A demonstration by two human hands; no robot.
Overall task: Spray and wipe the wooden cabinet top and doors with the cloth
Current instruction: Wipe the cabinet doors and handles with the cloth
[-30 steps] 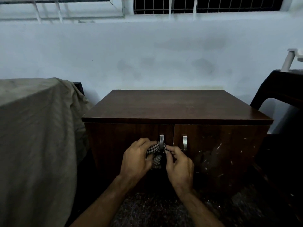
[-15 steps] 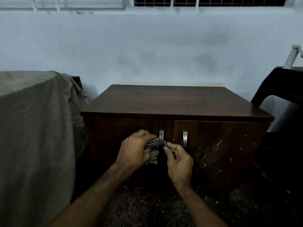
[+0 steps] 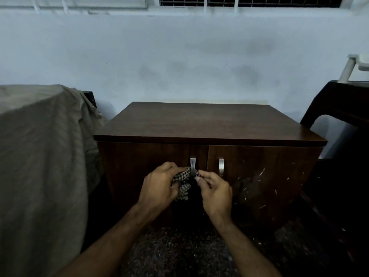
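A dark wooden cabinet (image 3: 209, 124) with two doors stands against the pale wall. Its left door handle (image 3: 192, 164) has a black-and-white checked cloth (image 3: 182, 183) passed behind it. My left hand (image 3: 159, 186) grips the bunched cloth left of that handle. My right hand (image 3: 215, 188) pinches the cloth's other end just right of the handle. The right door (image 3: 263, 176) carries pale scratches and a second metal handle (image 3: 221, 166). No spray bottle is in view.
A grey fabric-covered object (image 3: 40, 156) stands close on the left. A dark chair (image 3: 343, 108) sits at the right, with a white frame (image 3: 351, 66) above it. A speckled dark floor (image 3: 179, 254) lies below my arms. A barred window (image 3: 239, 2) runs along the top.
The view has tilted slightly, so the cabinet sits a little higher in frame. Both hands stay at the left handle, shifting the cloth slightly around it.
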